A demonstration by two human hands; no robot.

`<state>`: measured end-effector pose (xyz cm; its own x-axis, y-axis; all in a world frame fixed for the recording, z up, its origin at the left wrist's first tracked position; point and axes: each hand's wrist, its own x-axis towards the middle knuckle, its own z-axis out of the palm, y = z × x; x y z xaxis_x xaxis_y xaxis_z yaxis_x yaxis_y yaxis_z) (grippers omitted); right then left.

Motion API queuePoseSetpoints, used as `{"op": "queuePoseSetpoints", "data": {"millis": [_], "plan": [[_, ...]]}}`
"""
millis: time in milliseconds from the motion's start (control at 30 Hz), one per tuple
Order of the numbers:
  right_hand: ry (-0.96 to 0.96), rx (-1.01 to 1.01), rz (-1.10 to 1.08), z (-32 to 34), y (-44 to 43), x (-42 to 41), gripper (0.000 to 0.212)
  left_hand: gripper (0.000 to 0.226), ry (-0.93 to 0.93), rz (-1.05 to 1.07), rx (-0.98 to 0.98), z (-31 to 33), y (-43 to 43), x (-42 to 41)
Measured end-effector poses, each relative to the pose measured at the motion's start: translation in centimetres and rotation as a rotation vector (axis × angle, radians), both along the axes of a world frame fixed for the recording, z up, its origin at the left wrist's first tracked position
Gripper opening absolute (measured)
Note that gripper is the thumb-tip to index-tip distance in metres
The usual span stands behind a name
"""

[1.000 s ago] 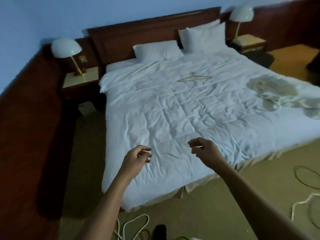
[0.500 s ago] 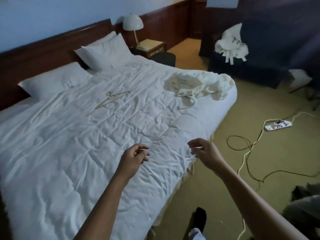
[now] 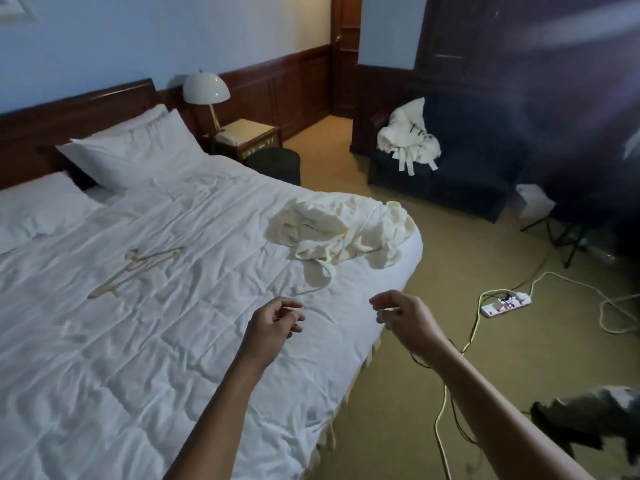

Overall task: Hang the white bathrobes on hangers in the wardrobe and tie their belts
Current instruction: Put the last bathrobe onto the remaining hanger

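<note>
Left hand (image 3: 273, 323) and right hand (image 3: 405, 318) hover loosely curled, empty, likely readying for the robe (image 3: 339, 233) just beyond them.

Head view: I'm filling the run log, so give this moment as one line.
left hand: loosely curled | right hand: loosely curled | bathrobe: crumpled on bed | hangers: on bed | second bathrobe: on sofa

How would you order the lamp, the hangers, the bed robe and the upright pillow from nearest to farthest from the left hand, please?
From the left hand, in the head view:
1. bed robe: just ahead, slightly right.
2. hangers: farther off to the left.
3. upright pillow: at the back, left.
4. lamp: beyond the pillow, farthest.
</note>
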<state>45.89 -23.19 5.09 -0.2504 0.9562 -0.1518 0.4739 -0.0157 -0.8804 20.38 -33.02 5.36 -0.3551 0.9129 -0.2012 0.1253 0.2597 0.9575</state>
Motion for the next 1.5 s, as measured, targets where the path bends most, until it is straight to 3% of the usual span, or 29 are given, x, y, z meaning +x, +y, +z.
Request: {"op": "queuePoseSetpoints", "data": {"millis": [667,900,1133,1200,1433,1500], "plan": [[-0.034,0.000,-0.089,-1.7,32.1,-1.8,0.032,0.016,0.005,-0.106,-0.015,0.1,35.9,-3.8],[-0.121,-0.072,0.044,-7.0,46.0,-2.1,0.031,0.016,0.031,-0.025,-0.126,-4.4,46.0,-3.6],[-0.341,-0.214,0.190,-15.3,59.1,-2.9,0.029,0.019,0.032,0.065,-0.342,-9.3,53.6,-2.6],[-0.430,-0.208,0.231,-17.8,62.1,-3.3,0.039,0.021,0.049,0.089,-0.397,-11.0,55.1,-2.4],[-0.817,-0.250,0.384,-26.4,69.0,-5.9,0.111,0.027,0.061,0.129,-0.528,-16.8,58.9,-2.3],[-0.895,-0.291,0.427,-29.3,69.8,-6.1,0.119,0.027,0.046,0.137,-0.563,-18.4,59.4,-2.0]]}}
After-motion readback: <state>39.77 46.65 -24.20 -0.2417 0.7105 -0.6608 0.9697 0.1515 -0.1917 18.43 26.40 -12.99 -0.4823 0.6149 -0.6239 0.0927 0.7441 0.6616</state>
